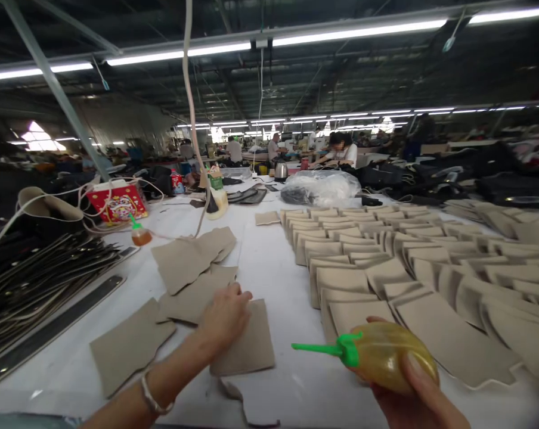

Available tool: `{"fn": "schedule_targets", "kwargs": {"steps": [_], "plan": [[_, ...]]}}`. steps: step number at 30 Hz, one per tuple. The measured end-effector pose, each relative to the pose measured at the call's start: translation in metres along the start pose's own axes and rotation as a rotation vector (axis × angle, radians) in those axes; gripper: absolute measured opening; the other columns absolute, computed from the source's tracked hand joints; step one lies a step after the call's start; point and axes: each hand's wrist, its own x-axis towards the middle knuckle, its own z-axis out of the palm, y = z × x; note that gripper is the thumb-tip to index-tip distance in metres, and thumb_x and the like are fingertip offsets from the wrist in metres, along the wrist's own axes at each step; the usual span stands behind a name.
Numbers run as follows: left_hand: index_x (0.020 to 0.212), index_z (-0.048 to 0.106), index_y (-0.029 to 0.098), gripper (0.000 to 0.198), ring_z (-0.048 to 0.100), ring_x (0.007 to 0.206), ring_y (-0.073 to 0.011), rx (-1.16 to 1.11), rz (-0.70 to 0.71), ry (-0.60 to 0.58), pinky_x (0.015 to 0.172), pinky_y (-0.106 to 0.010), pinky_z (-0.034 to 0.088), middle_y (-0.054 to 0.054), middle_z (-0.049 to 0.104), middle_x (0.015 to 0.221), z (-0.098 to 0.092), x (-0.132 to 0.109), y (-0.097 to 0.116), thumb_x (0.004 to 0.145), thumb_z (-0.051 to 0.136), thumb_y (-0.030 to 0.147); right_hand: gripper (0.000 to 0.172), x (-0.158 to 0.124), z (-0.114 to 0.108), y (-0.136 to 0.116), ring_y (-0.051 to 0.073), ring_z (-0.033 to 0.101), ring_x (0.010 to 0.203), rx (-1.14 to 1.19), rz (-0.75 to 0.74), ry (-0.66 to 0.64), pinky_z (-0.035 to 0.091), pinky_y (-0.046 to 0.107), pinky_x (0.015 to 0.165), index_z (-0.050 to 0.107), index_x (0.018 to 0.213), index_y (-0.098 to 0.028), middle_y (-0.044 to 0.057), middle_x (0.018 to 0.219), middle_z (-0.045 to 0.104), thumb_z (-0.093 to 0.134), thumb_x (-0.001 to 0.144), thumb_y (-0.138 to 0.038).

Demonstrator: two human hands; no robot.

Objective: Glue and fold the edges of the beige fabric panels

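My right hand (pixel 424 396) is wrapped round a squeeze bottle (pixel 392 354) of amber liquid, tilted on its side with its long green nozzle pointing left. At the table's middle my left hand (pixel 225 316) is curled over the upper edge of a beige sheet piece (pixel 251 345), its fingertips hidden. Beneath that sheet a curved grey edge (pixel 231 390) shows. Further beige pieces (pixel 195 256) lie loosely overlapped left of and beyond my left hand, and a separate beige piece (pixel 129 345) rests nearer my left forearm.
Rows of overlapping beige pieces (pixel 412 256) cover the right of the white table (pixel 282 274). Dark strips (pixel 41 286) are piled at left. A second green-tipped bottle (pixel 141 233) stands near a red box (pixel 117 201). A pale cable (pixel 189 89) hangs down; people work farther back.
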Motion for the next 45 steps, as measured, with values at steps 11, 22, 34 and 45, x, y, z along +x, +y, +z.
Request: {"fn": "schedule_targets", "kwargs": {"steps": [11,22,34,45], "plan": [[0.109,0.053,0.012,0.043,0.056,0.101,-0.0339,0.111,-0.12,-0.06,0.085,-0.046,0.048,-0.017,0.053,0.11,0.037,-0.023,0.043,0.068,0.054,0.025,0.063,0.003,-0.003,-0.007,0.021,0.062,0.088,-0.18,-0.048,0.011,0.054,0.017,0.073,0.062,0.116,-0.024,0.004,0.104,0.065,0.087,0.063,-0.048],[0.105,0.053,0.015,0.032,0.054,0.102,-0.0265,0.064,-0.009,-0.111,0.09,-0.04,0.046,-0.013,0.05,0.113,0.028,-0.037,0.025,0.075,0.049,0.022,0.054,0.007,-0.001,0.001,0.022,0.061,0.092,-0.176,-0.027,-0.011,0.055,0.02,0.076,0.062,0.116,-0.022,0.005,0.105,0.065,0.081,0.072,-0.047],[0.11,0.054,0.012,0.04,0.059,0.101,-0.0307,0.135,-0.142,-0.185,0.087,-0.042,0.049,-0.017,0.052,0.115,0.022,-0.021,0.053,0.069,0.054,0.014,0.052,0.023,-0.009,0.009,0.024,0.061,0.095,-0.262,-0.092,-0.113,0.055,0.023,0.079,0.058,0.12,-0.021,0.008,0.107,0.064,0.077,0.077,-0.043],[0.106,0.059,0.014,0.037,0.062,0.097,-0.0322,0.238,-0.054,-0.133,0.082,-0.044,0.05,-0.017,0.058,0.109,0.022,-0.021,0.046,0.073,0.046,0.008,0.061,0.031,-0.023,0.005,0.025,0.058,0.099,-0.305,-0.151,-0.194,0.055,0.022,0.078,0.051,0.127,-0.02,0.009,0.112,0.061,0.078,0.077,-0.043]]}}
